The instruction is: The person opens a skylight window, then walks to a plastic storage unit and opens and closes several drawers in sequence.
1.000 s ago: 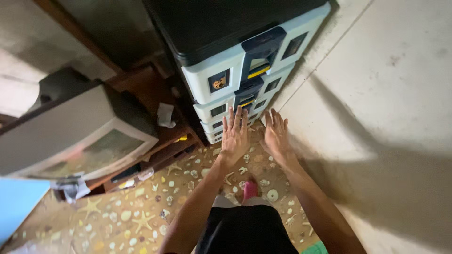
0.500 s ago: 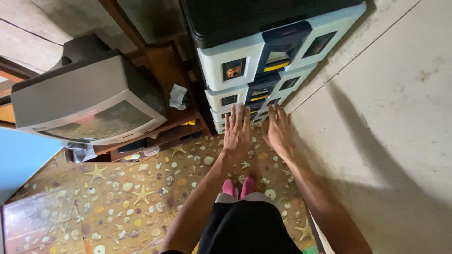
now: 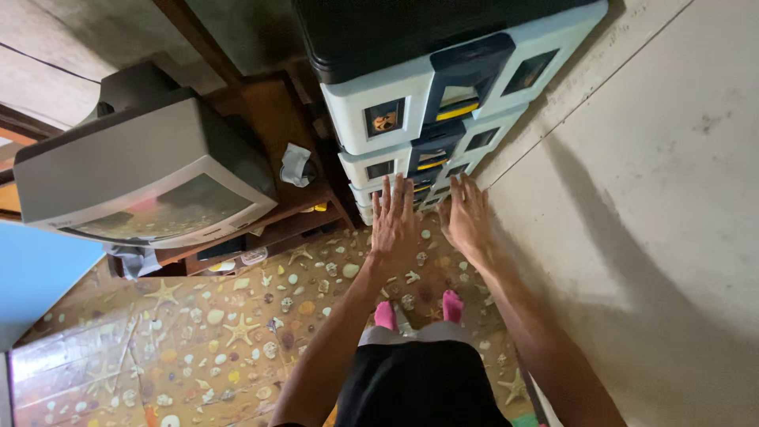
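Single head-worn camera, looking steeply down from standing height. It faces a plastic drawer tower (image 3: pixel 411 119) close ahead, shell-patterned floor (image 3: pixel 198 332) below. Concrete wall (image 3: pixel 656 198) fills right side

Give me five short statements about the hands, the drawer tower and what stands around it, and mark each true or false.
1. Both hands, left hand and right hand, are empty with fingers spread. True.
2. The pale plastic drawer tower with a black top stands left of the grey box-shaped television. False: it stands to the television's right.
3. The floor covering shows shells and starfish. True.
4. The left hand grips a dark drawer handle. False: it is stretched out flat towards the lower drawers, gripping nothing.
5. The person wears pink socks. True.
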